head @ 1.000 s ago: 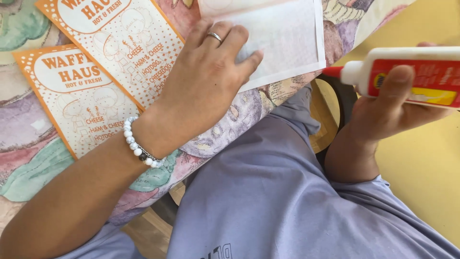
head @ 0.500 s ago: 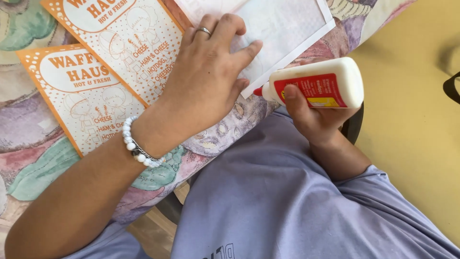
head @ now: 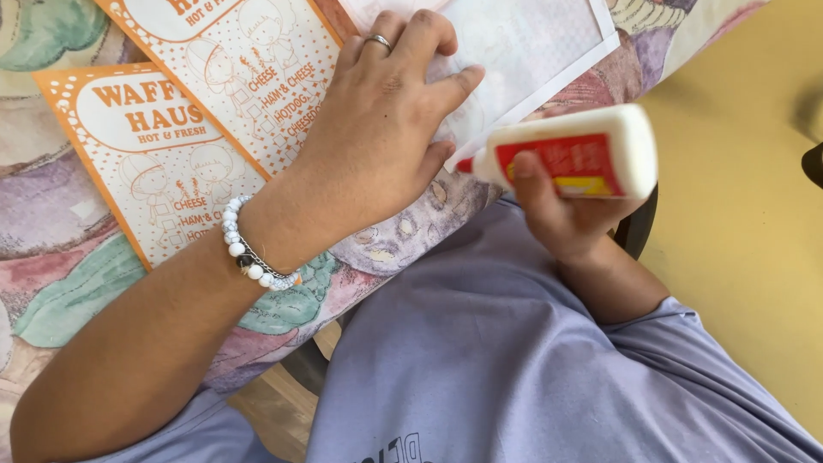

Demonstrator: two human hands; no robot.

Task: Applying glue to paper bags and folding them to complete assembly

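My left hand (head: 386, 129) lies flat on a white sheet (head: 531, 51) with a paler border, pinning it to the table; it wears a ring and a white bead bracelet. My right hand (head: 561, 214) grips a white glue bottle (head: 570, 156) with a red label, held sideways. Its red nozzle points left and sits at the sheet's near edge, close to my left thumb.
Two orange-and-white printed paper cards (head: 163, 163) lie overlapping to the left of the sheet on a patterned tablecloth (head: 60, 257). The table edge runs diagonally above my lap in lilac clothing (head: 480, 369). Yellow floor (head: 746, 240) lies to the right.
My right hand has brought the glue bottle leftward and turned it until its nozzle reaches the sheet's edge. The left hand has stayed pressed on the sheet.
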